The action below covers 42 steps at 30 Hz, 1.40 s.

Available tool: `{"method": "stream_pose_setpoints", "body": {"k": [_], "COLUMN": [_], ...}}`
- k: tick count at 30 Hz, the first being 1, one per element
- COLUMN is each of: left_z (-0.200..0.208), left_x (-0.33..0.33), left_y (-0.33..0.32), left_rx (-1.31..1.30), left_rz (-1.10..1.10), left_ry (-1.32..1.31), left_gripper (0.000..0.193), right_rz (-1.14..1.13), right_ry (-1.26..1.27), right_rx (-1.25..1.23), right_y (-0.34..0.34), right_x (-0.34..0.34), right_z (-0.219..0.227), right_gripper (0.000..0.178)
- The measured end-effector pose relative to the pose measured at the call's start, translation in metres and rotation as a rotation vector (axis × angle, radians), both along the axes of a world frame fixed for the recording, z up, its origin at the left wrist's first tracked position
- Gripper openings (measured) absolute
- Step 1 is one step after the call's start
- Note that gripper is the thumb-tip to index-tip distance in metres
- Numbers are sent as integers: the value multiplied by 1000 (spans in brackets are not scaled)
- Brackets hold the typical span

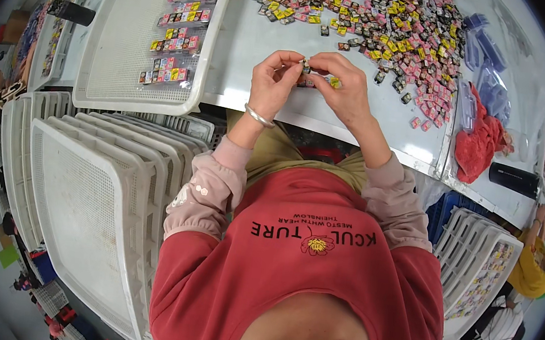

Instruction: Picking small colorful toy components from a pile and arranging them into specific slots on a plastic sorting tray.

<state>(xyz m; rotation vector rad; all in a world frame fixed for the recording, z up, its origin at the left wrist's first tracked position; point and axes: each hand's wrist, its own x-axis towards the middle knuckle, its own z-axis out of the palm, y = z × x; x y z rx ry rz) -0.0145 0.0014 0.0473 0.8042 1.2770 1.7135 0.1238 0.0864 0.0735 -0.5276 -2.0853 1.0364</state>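
**Both hands pinch one small piece above the table edge**

Red sweatshirt (302, 267) with pale pink sleeves fills the lower middle of the view, the forearms rising from it toward the white table (260, 41). Left hand (273, 79), a silver bangle (258, 116) on its wrist, and right hand (344, 84) meet fingertip to fingertip, both closed narrowly on a small dark piece (306, 64) held just above the table's near edge. More small pieces lie on the table right under the fingers. Beyond the hands spreads a loose heap of tiny pink, yellow and black pieces (383, 21). Left of the hands lies a white mesh tray (124, 52) carrying clear strips filled with the same pieces (179, 32). Empty white trays (94, 197) stand stacked at the person's left. Red cloth (480, 143) lies at the right, near blue plastic bags (488, 74).
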Motion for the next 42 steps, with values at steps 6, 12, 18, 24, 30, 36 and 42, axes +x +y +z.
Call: {"method": "stream_pose_setpoints", "body": {"k": [6, 12, 18, 24, 30, 36, 42], "left_z": [25, 42, 49, 55, 48, 38, 34], "left_x": [10, 10, 13, 14, 15, 13, 11], "left_y": [-9, -13, -14, -18, -15, -9, -11], "left_rx": [133, 259, 275, 166, 126, 122, 112], "left_rz": [41, 75, 60, -27, -32, -16, -44], "left_ry": [213, 532, 621, 465, 254, 100, 125], "left_gripper": [16, 15, 15, 16, 17, 16, 15], "right_rz": [115, 185, 159, 244, 52, -48, 11], "right_ry": [163, 250, 183, 185, 166, -27, -137], "right_rx": [-308, -340, -549, -866, -362, 293, 327], "right_y": [0, -3, 2, 8, 4, -5, 8], "right_x": [14, 18, 19, 20, 20, 16, 13], "right_z": [14, 31, 38, 38, 41, 34, 31], "right_gripper": [21, 23, 12, 13, 16, 28, 28]}}
